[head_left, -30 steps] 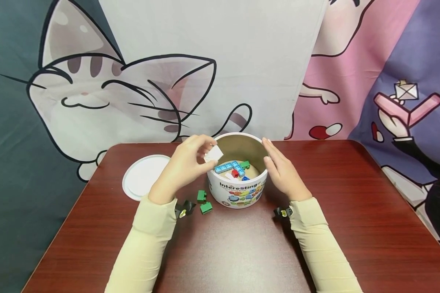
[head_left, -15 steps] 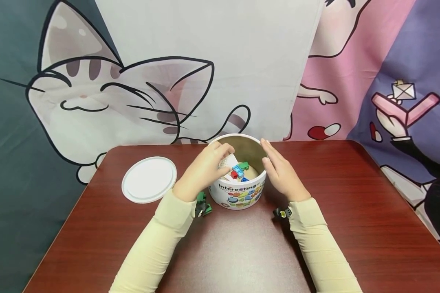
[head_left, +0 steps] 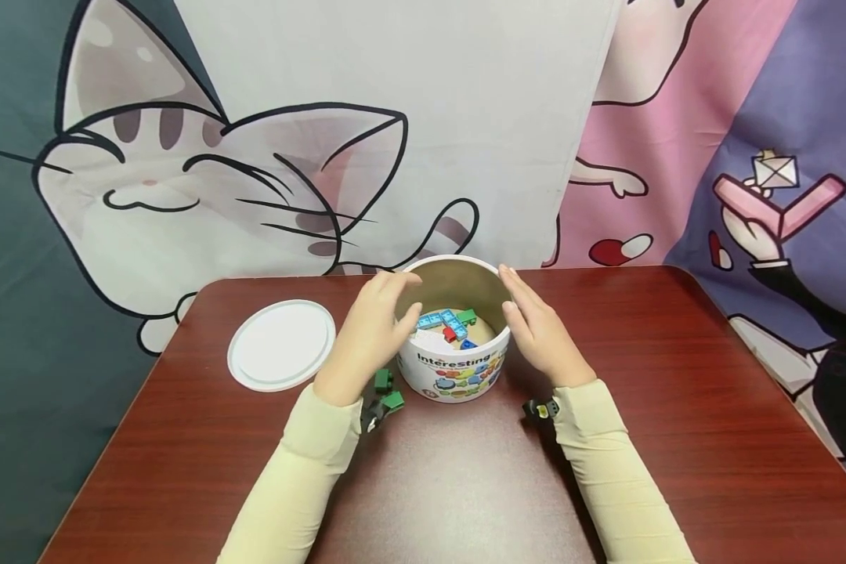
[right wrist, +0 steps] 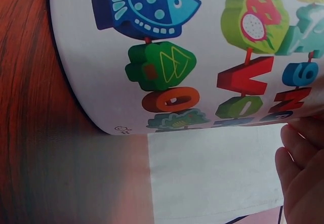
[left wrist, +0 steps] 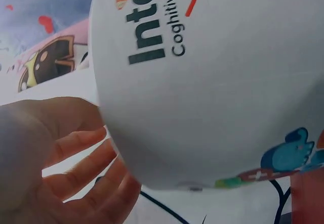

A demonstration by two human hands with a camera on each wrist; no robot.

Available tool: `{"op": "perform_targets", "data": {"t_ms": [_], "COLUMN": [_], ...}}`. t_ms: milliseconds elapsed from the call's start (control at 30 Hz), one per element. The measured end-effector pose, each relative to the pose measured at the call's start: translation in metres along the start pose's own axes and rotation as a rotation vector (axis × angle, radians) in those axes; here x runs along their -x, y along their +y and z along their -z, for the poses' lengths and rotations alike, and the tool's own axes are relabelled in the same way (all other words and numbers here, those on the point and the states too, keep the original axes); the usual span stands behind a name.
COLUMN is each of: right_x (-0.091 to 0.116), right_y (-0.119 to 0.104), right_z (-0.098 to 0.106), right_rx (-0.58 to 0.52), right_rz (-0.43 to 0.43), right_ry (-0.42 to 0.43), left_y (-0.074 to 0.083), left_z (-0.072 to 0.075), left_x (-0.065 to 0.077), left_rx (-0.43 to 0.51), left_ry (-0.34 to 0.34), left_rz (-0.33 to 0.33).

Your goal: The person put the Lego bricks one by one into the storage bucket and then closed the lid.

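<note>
A round white tub with printed lettering and coloured pictures stands near the table's far edge. Light-blue bricks, a green brick, a red brick, a blue brick and a white piece lie inside it. My left hand is at the tub's left rim, fingers loosely bent, with nothing held. My right hand rests with fairly straight fingers against the tub's right side. Beside the tub, near my left wrist, lie two green bricks, partly covered by the wrist camera.
A round white lid lies flat on the brown table, left of my left hand. Behind the table's far edge hangs a cloth backdrop with cartoon figures.
My left hand carried the white piece from the rim into the tub and let it go. It has since drawn back to the left rim, while my right hand stays put.
</note>
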State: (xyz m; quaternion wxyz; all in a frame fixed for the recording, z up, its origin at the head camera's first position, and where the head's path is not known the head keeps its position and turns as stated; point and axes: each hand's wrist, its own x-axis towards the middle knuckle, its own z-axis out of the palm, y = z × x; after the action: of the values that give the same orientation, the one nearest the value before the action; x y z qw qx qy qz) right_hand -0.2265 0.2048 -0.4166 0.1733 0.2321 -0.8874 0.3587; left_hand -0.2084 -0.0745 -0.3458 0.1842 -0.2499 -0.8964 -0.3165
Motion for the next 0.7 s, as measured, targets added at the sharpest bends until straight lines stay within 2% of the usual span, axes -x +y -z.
{"op": "perform_targets", "data": {"t_ms": [133,267,367,500,700], "right_x": [0.000,0.000,-0.001,-0.001,-0.001], "right_y": [-0.001,-0.001,-0.001,-0.001,-0.002], "right_z": [0.000,0.000,0.000,-0.001,0.000], "right_rx": [-0.006,-0.010,-0.012,-0.012,-0.008], "right_rz": [0.000,0.006,0.008,0.009,0.009], "right_ry": [0.000,0.006,0.008,0.008,0.016], "left_y": [-0.005,-0.012,-0.018,-0.027,-0.040], "left_z": [0.007,0.011,0.011,0.007,-0.001], "left_x": [0.009,0.018,0.023,0.028,0.030], "left_rx": [0.038,0.051,0.052,0.038,-0.002], "left_ry": [0.094,0.100,0.050,-0.063,-0.264], "left_rz": [0.038,0.131,0.215,0.302,0.325]}}
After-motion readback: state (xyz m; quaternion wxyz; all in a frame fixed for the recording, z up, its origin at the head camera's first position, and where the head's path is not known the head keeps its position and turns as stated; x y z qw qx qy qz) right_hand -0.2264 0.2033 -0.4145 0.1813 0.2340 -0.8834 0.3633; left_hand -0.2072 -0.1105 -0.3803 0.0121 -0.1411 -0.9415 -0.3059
